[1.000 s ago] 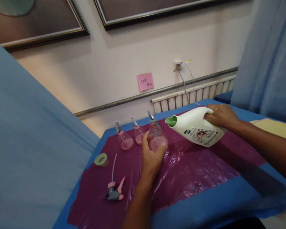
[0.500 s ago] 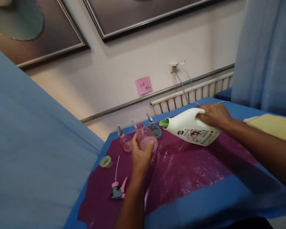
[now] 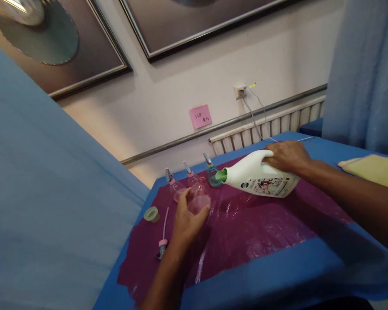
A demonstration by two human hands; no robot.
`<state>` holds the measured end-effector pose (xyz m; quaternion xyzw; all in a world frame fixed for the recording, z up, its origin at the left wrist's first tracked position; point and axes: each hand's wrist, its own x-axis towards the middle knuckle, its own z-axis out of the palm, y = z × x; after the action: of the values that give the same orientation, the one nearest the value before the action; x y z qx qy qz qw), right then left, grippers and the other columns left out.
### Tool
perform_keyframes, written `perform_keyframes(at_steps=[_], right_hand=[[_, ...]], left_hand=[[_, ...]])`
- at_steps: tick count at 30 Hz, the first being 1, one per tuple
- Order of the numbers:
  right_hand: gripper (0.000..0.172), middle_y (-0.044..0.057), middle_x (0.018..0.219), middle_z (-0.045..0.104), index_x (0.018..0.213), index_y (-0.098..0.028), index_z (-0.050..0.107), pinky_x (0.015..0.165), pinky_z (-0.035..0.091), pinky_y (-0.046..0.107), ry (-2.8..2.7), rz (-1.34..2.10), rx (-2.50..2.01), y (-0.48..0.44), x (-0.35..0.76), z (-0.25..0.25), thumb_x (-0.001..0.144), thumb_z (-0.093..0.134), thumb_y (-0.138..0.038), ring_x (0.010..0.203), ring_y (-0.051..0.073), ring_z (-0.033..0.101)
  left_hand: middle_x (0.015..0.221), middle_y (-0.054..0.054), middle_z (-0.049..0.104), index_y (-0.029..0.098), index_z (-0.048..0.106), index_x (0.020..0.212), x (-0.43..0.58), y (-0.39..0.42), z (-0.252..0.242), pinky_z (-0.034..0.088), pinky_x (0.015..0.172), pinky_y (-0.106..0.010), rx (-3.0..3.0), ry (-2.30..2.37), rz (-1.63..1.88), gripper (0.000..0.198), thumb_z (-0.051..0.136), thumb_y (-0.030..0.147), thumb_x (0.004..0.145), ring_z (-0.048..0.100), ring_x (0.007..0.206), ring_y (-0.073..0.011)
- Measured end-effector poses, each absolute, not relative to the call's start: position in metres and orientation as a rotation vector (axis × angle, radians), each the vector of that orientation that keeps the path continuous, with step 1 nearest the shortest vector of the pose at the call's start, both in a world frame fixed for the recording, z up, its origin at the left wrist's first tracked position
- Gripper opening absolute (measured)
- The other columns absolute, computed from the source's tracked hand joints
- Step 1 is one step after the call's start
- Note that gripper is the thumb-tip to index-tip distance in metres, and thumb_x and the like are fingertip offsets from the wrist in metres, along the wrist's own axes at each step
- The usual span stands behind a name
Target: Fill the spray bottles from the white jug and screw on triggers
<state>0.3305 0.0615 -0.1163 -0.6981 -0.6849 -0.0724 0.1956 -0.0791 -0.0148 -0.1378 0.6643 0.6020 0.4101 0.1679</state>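
My left hand is closed around a clear pink spray bottle body that has no spray head on it. My right hand grips the handle of a white detergent jug, tilted with its green spout toward the left. The spout is apart from the pink bottle, and no stream of liquid shows. Behind stand a teal spray bottle and two pink ones, a nearer-left one and a middle one. A loose grey-and-pink spray head lies beside my left forearm, which partly covers it.
A pale green cap sits on the purple plastic sheet over the blue table cover. At right lies a yellow cloth. Blue curtains hang at the left and right. A radiator runs along the wall.
My left hand has lowered the pink bottle slightly and moved it away from the spout. The jug stays tilted in my right hand. The view has shifted a little, and my forearm covers more of the spray head.
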Motion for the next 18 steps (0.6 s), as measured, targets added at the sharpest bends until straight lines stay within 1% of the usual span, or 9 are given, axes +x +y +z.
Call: perform_keyframes(at_steps=[2, 4, 7, 10, 14, 16, 18], right_hand=[[0.029, 0.016, 0.103, 0.084, 0.108, -0.027, 0.084, 0.081, 0.050, 0.045, -1.945, -0.194, -1.958, 0.062, 0.331, -0.112, 0.101, 0.065, -0.048, 0.093, 0.038, 0.077], [0.027, 0.015, 0.103, 0.084, 0.109, -0.026, 0.083, 0.079, 0.047, 0.043, -1.992, -0.208, -1.971, 0.061, 0.331, -0.108, 0.100, 0.065, -0.045, 0.091, 0.036, 0.076], [0.032, 0.019, 0.105, 0.085, 0.113, -0.022, 0.082, 0.075, 0.042, 0.042, -2.068, -0.250, -1.991, 0.057, 0.331, -0.102, 0.103, 0.059, -0.043, 0.090, 0.035, 0.074], [0.037, 0.021, 0.106, 0.084, 0.114, -0.020, 0.082, 0.073, 0.038, 0.042, -2.099, -0.272, -1.984, 0.054, 0.328, -0.101, 0.105, 0.055, -0.042, 0.090, 0.035, 0.074], [0.035, 0.018, 0.107, 0.085, 0.115, -0.022, 0.082, 0.075, 0.040, 0.040, -2.110, -0.286, -1.975, 0.054, 0.327, -0.105, 0.104, 0.058, -0.044, 0.091, 0.032, 0.075], [0.034, 0.016, 0.107, 0.085, 0.115, -0.025, 0.082, 0.077, 0.044, 0.041, -2.100, -0.285, -1.971, 0.055, 0.327, -0.107, 0.104, 0.059, -0.046, 0.092, 0.032, 0.075], [0.031, 0.015, 0.104, 0.084, 0.112, -0.027, 0.083, 0.080, 0.048, 0.044, -2.065, -0.251, -1.962, 0.057, 0.327, -0.109, 0.104, 0.061, -0.047, 0.093, 0.033, 0.075]], left_hand=[[0.159, -0.017, 0.065, 0.026, 0.055, 0.156, -0.082, -0.019, -0.134, 0.047, 0.129, -0.057, 1.932, 1.718, 1.150, 0.079, 0.088, 0.036, 0.085, 0.064, 0.148, -0.0374], [0.159, -0.018, 0.065, 0.025, 0.056, 0.157, -0.085, -0.021, -0.132, 0.048, 0.128, -0.058, 1.984, 1.729, 1.122, 0.078, 0.087, 0.036, 0.085, 0.064, 0.148, -0.0382], [0.158, -0.017, 0.066, 0.024, 0.057, 0.158, -0.090, -0.021, -0.131, 0.050, 0.127, -0.059, 2.099, 1.718, 1.062, 0.078, 0.084, 0.038, 0.086, 0.065, 0.148, -0.0392], [0.161, -0.018, 0.065, 0.023, 0.056, 0.161, -0.091, -0.019, -0.134, 0.051, 0.127, -0.059, 2.198, 1.679, 1.023, 0.079, 0.082, 0.039, 0.088, 0.064, 0.150, -0.0393], [0.166, -0.019, 0.062, 0.022, 0.054, 0.162, -0.088, -0.019, -0.135, 0.050, 0.129, -0.058, 2.219, 1.660, 0.999, 0.080, 0.082, 0.040, 0.089, 0.062, 0.154, -0.0398], [0.166, -0.019, 0.062, 0.022, 0.054, 0.162, -0.085, -0.021, -0.134, 0.050, 0.129, -0.059, 2.207, 1.675, 0.973, 0.081, 0.082, 0.039, 0.089, 0.062, 0.154, -0.0401], [0.166, -0.020, 0.063, 0.022, 0.054, 0.163, -0.083, -0.024, -0.131, 0.051, 0.128, -0.060, 2.195, 1.709, 0.933, 0.081, 0.081, 0.039, 0.088, 0.062, 0.154, -0.0411]])
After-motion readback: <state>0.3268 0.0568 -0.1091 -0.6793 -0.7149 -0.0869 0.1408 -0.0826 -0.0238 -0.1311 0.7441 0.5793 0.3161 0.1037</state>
